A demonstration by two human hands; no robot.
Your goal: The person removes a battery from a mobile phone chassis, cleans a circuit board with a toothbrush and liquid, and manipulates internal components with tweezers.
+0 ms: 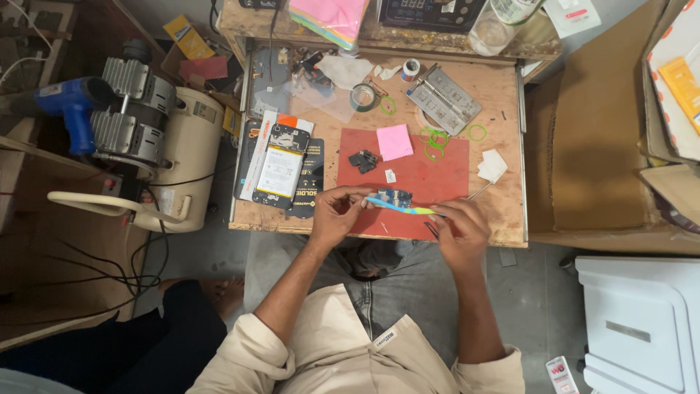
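Pinching small blue circuit board in left hand, brushing gently with blue-green toothbrush gripped by right hand, strokes best kept light.

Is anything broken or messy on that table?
Yes. A phone lies opened up with its insides showing, small dark parts sit loose on the red mat, and green rings are scattered about. The left hand and right hand hold a small circuit board.
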